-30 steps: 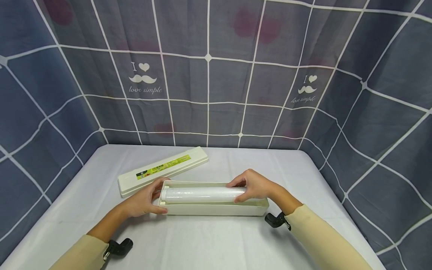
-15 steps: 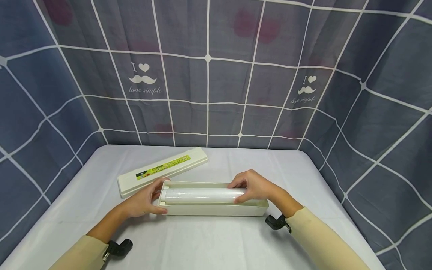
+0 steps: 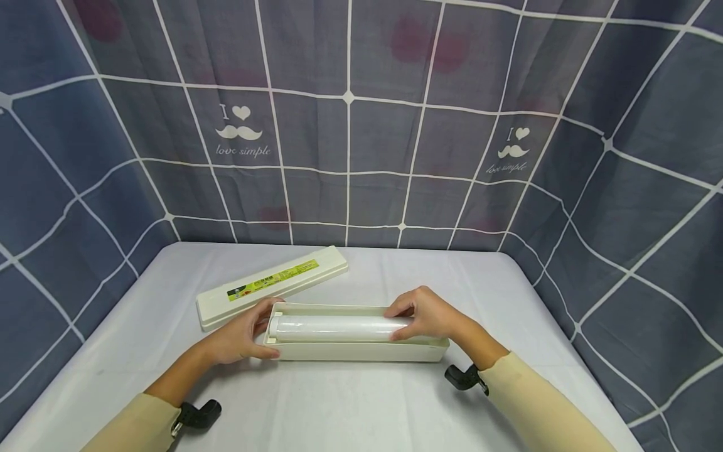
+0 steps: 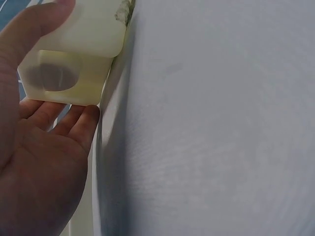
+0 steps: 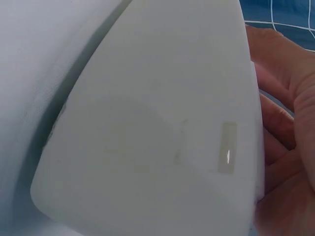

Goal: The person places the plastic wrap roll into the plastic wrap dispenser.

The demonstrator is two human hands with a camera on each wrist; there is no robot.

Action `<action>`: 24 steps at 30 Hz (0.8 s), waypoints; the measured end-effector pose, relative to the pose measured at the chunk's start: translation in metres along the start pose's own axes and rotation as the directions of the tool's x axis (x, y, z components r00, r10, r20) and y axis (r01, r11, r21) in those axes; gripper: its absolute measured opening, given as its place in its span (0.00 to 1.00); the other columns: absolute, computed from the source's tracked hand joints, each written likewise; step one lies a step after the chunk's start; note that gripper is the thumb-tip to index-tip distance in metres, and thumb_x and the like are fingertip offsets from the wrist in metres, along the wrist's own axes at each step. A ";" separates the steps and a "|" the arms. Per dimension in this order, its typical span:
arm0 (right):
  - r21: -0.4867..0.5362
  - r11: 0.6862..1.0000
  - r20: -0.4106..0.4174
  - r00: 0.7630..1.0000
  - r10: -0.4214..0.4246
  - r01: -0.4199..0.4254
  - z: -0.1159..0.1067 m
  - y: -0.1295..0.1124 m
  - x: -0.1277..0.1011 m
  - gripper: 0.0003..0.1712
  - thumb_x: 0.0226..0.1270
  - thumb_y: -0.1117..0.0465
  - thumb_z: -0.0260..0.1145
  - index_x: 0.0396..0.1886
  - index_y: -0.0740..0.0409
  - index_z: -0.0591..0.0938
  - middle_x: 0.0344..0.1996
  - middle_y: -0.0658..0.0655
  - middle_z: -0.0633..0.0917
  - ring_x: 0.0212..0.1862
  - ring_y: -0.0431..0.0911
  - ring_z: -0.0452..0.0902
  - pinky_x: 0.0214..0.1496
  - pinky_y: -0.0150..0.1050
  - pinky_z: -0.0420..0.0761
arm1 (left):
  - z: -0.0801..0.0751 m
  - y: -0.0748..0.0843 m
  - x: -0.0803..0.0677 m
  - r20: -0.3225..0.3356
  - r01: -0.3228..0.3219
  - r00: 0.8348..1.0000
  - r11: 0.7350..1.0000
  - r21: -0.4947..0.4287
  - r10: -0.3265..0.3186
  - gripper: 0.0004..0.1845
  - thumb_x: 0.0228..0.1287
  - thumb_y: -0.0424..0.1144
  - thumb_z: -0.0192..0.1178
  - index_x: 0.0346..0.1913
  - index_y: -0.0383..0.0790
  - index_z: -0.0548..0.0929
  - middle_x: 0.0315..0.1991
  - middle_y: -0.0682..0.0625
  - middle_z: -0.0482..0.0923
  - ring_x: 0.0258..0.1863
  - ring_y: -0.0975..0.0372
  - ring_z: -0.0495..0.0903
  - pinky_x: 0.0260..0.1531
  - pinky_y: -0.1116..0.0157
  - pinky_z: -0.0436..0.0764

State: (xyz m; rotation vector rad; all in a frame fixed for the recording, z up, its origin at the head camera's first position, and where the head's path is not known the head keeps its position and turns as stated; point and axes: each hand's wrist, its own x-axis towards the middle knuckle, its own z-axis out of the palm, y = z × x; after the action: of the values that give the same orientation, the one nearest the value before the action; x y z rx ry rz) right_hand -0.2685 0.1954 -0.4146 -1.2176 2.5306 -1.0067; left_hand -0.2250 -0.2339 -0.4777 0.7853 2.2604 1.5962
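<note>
Roll (image 3: 336,327), white and glossy, lies lengthwise inside the uncovered box (image 3: 358,352); both long axes run left to right, the roll's left end just beside the box's left wall. Right hand (image 3: 427,314) grasps the roll toward its right end, thumb on the near side. Left hand (image 3: 243,333) grips the box's left end, thumb against the near wall. Lid (image 3: 277,292) lies slanted at far left, its right end farther away. White-covered table (image 3: 339,408) extends near and right of the box; curtain (image 3: 316,194) borders the far edge.
</note>
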 end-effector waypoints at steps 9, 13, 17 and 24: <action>0.006 0.999 -0.023 0.999 0.047 -0.046 0.003 0.000 -0.002 0.21 0.48 0.54 0.85 0.42 0.55 0.92 0.39 0.51 0.92 0.38 0.36 0.87 0.42 0.32 0.88 | 0.000 -0.001 0.000 0.003 0.002 1.000 1.000 0.000 -0.002 0.53 0.48 0.31 0.81 0.75 0.37 0.58 0.70 0.34 0.64 0.64 0.79 0.71 0.62 0.81 0.73; -0.001 0.997 -0.019 0.997 0.079 -0.079 0.004 0.000 -0.002 0.20 0.48 0.54 0.85 0.42 0.55 0.92 0.39 0.51 0.93 0.39 0.36 0.88 0.43 0.31 0.87 | 0.000 0.000 0.000 0.009 -0.001 1.000 1.000 -0.001 0.001 0.53 0.48 0.30 0.80 0.75 0.36 0.58 0.70 0.34 0.64 0.64 0.79 0.71 0.62 0.80 0.73; -0.008 0.996 -0.019 0.996 0.086 -0.086 0.005 0.000 -0.003 0.21 0.48 0.54 0.85 0.42 0.55 0.92 0.39 0.51 0.93 0.41 0.36 0.89 0.43 0.30 0.87 | 0.000 0.002 0.000 0.011 -0.004 1.000 1.000 -0.002 0.004 0.53 0.48 0.30 0.80 0.75 0.35 0.58 0.70 0.33 0.64 0.64 0.79 0.71 0.62 0.80 0.73; -0.008 0.995 -0.026 0.995 0.101 -0.101 0.007 0.003 -0.003 0.21 0.49 0.54 0.85 0.43 0.54 0.92 0.41 0.51 0.92 0.43 0.37 0.89 0.46 0.29 0.86 | -0.001 0.001 0.000 0.010 0.001 1.000 1.000 0.001 -0.001 0.54 0.48 0.30 0.81 0.75 0.36 0.58 0.70 0.34 0.63 0.65 0.79 0.70 0.63 0.80 0.73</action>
State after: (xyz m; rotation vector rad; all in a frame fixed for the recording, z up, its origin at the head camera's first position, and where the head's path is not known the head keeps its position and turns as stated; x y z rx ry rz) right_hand -0.2657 0.1957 -0.4222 -1.0739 2.5897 -0.9950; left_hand -0.2253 -0.2339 -0.4763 0.7901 2.2548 1.5869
